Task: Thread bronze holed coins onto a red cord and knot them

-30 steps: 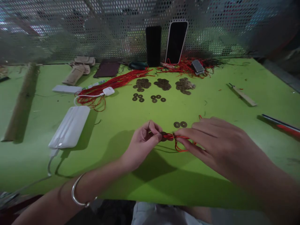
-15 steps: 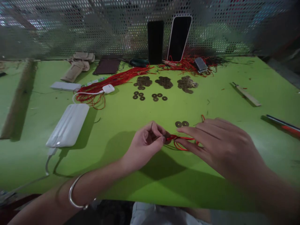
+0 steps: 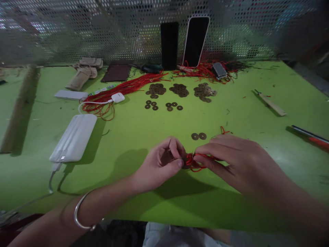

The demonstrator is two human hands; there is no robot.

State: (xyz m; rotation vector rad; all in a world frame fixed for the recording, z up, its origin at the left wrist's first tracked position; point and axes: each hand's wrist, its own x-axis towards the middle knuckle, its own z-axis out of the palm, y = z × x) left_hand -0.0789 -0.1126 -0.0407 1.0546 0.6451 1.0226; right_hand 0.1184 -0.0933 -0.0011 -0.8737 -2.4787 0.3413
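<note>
My left hand point(image 3: 160, 164) pinches dark round coins threaded on a red cord point(image 3: 194, 162) just above the green table point(image 3: 154, 130). A silver bangle sits on that wrist. My right hand point(image 3: 239, 163) meets it from the right, its fingertips closed on the loops of the same red cord. Two loose holed coins point(image 3: 198, 136) lie on the table just beyond my fingers.
Three heaps of coins point(image 3: 180, 90) and small coin groups lie mid-table. A bundle of red cords point(image 3: 120, 91), a white power bank point(image 3: 74, 138) with cable, two phones point(image 3: 195, 40) leaning on a perforated screen, a wooden stick point(image 3: 271, 104) and a pen point(image 3: 309, 136) surround them.
Both hands drew a little nearer to me and closer together. The stretched cord between them has bunched into small loops at my right fingertips.
</note>
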